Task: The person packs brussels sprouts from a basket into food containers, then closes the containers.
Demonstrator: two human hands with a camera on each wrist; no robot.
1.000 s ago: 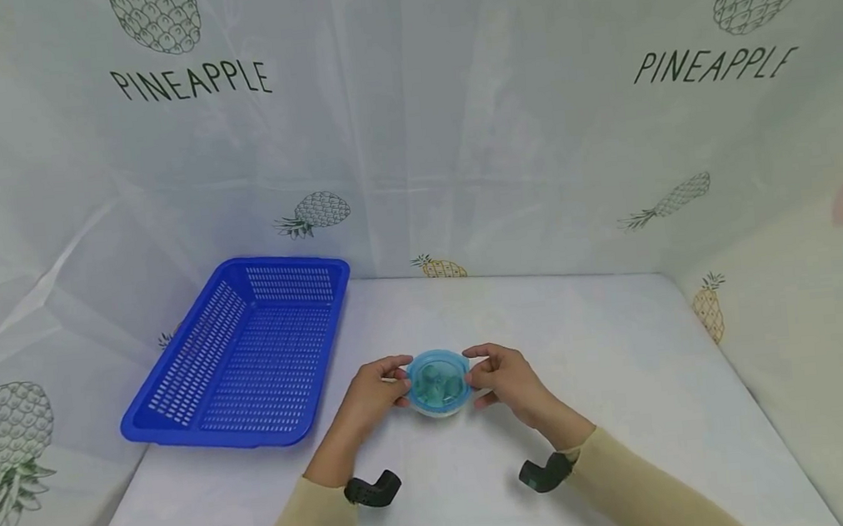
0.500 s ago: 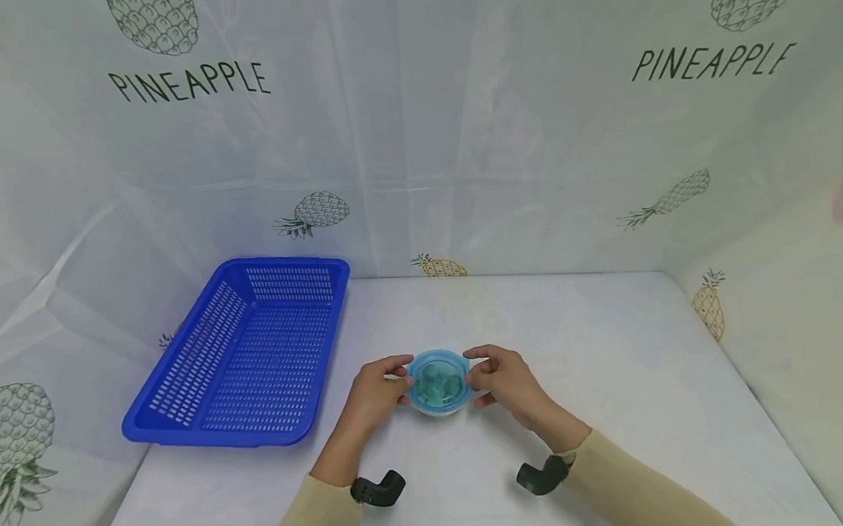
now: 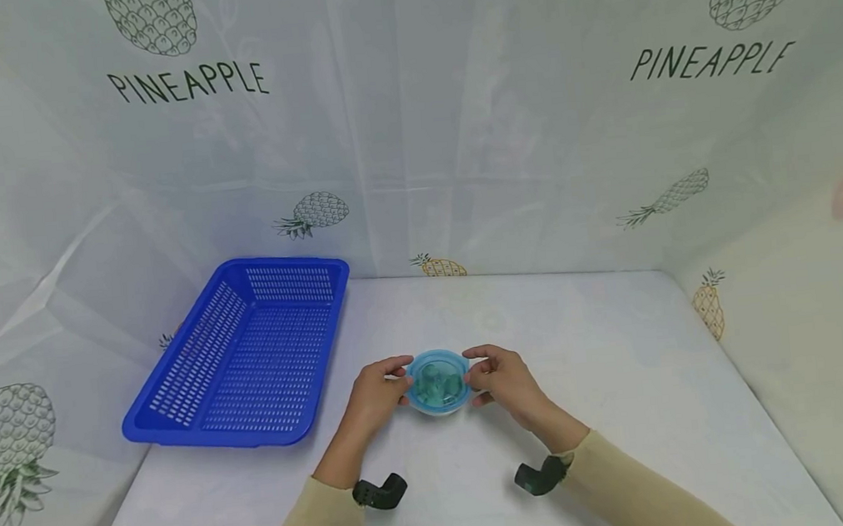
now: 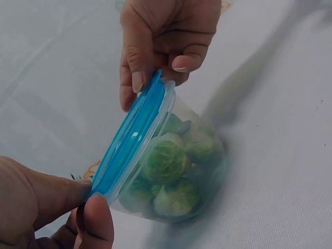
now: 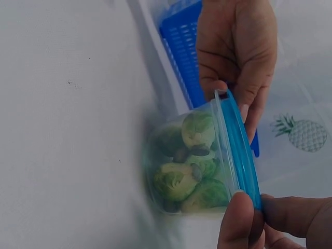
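Note:
A small clear container (image 4: 212, 179) stands on the white table, with several Brussels sprouts (image 4: 165, 158) inside. Its round blue lid (image 3: 438, 355) lies over the mouth; whether it is fully seated is hard to tell. On the left side, my left hand (image 3: 374, 391) pinches the lid's edge between thumb and finger. Opposite it, my right hand (image 3: 509, 382) grips the other edge the same way. The right wrist view shows a narrow gap between lid and container rim near the left hand's fingers.
A blue perforated plastic basket (image 3: 327, 350) stands at the left of the table (image 3: 587, 349), with nothing in it. White cloth with pineapple prints (image 3: 410, 130) hangs behind and at both sides. A dark camera mount (image 3: 381, 492) sits on each wrist.
The sprouts in the container appear slightly shifted since the earliest frame. Both hands keep their hold on the lid's edges, and the wrists shift only slightly. The basket stays put.

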